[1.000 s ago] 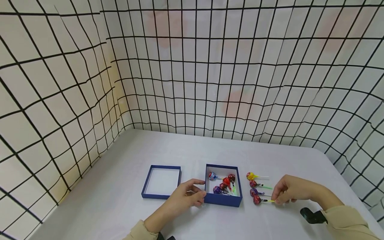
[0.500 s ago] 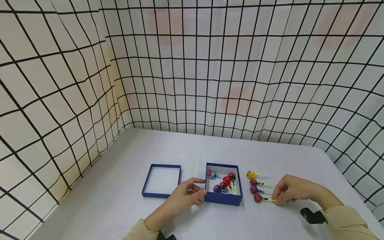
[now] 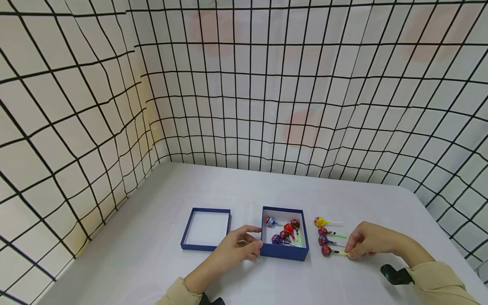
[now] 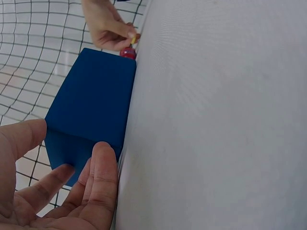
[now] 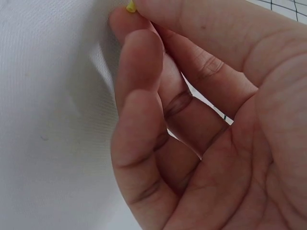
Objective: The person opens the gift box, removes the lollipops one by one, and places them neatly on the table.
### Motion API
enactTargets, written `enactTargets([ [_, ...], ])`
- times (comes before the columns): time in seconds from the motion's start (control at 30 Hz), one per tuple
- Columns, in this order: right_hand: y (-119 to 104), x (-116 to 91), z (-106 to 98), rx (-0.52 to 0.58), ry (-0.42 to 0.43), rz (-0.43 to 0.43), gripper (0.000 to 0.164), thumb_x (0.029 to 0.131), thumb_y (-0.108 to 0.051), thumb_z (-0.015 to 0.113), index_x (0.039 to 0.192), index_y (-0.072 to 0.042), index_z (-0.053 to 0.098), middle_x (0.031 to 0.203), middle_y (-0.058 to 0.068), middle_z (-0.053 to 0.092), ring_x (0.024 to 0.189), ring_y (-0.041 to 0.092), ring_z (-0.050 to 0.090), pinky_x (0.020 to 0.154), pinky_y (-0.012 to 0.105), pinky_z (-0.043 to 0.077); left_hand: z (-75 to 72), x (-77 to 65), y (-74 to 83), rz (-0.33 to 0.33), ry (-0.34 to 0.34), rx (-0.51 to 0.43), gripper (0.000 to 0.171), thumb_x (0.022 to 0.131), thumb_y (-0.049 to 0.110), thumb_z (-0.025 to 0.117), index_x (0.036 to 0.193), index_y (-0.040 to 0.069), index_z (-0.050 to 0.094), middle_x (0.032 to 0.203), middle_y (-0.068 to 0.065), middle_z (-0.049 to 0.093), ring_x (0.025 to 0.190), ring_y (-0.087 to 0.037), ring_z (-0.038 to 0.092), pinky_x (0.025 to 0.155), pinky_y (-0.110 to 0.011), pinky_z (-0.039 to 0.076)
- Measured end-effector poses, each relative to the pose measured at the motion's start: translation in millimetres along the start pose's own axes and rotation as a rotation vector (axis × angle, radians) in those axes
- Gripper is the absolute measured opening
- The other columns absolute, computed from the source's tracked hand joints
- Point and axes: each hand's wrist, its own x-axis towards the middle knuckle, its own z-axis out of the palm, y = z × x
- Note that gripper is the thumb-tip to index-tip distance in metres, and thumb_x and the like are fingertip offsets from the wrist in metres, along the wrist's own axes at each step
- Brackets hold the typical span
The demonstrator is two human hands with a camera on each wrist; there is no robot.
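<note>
My right hand (image 3: 370, 240) pinches the yellow stick of a dark red lollipop (image 3: 325, 250) between thumb and fingertips, low over the table. The right wrist view shows only the yellow stick end (image 5: 131, 6) at the fingertips. This lollipop is the nearest of a column that also has a purple one (image 3: 323, 240), a red one with a green stick (image 3: 323, 231) and a yellow one (image 3: 319, 221). My left hand (image 3: 238, 245) touches the left side of a blue box (image 3: 284, 252) with its fingertips, fingers loosely bent. Several lollipops lie inside the box, including a blue one (image 3: 270, 221).
A shallow blue-edged lid (image 3: 206, 247) with a white inside lies left of the box, beyond my left forearm. A white cloth covers the table (image 3: 282, 284). Black-lined white grid walls (image 3: 248, 84) stand behind and at the sides.
The pinched lollipop has shifted very slightly left with my right hand. My left hand stays at the box, and the other lollipops keep their places.
</note>
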Motion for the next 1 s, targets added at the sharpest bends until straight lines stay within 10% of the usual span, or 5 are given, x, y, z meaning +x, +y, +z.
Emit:
enactTargets([
  [1.0,-3.0,1.0,1.6,-0.026,0.007,0.006,0.011,0.085,-0.017,0.079,0.088,-0.007,0.075,0.067,-0.003,0.056,0.057,0.006,0.043,0.047,0.018,0.031,0.6,-1.1,1.2,-0.002,0.008,-0.019,0.047,0.095,0.028,0.07,0.137,0.009,0.057,0.102,-0.009,0.068,0.087,-0.023,0.07,0.078,-0.031,0.062],
])
